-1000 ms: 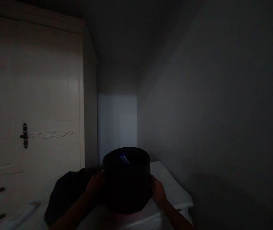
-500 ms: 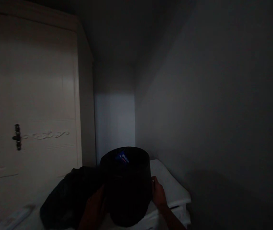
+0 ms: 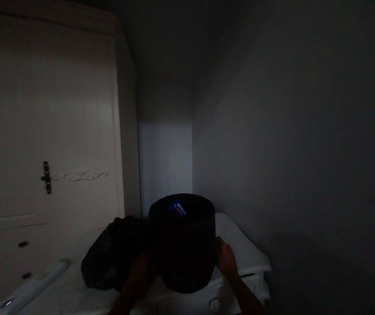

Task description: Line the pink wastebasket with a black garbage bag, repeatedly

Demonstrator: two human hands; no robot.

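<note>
A black cylindrical bin (image 3: 185,258) with an open top stands upright at the front of the white dresser, between my hands. My left hand (image 3: 143,269) is on its left side, fingers mostly lost in shadow. My right hand (image 3: 225,256) grips its right side, with fingers curled in against the wall. Inside the bin, near the rim, a small blue packet (image 3: 178,208) with white lettering shows. A crumpled black plastic bag (image 3: 108,253) lies just left of the bin, close to my left hand. Darkness hides the rest of the bin's contents.
The white dresser top (image 3: 240,258) runs under the bin and bag. A long white device (image 3: 33,286), perhaps a power strip, lies at the lower left. A white wardrobe (image 3: 76,109) with a dark handle stands left; a grey wall (image 3: 289,153) borders the right.
The whole view has shifted, so everything sits slightly further right and higher. Both hands stay on the bin, and the white device at the lower left shows more fully.
</note>
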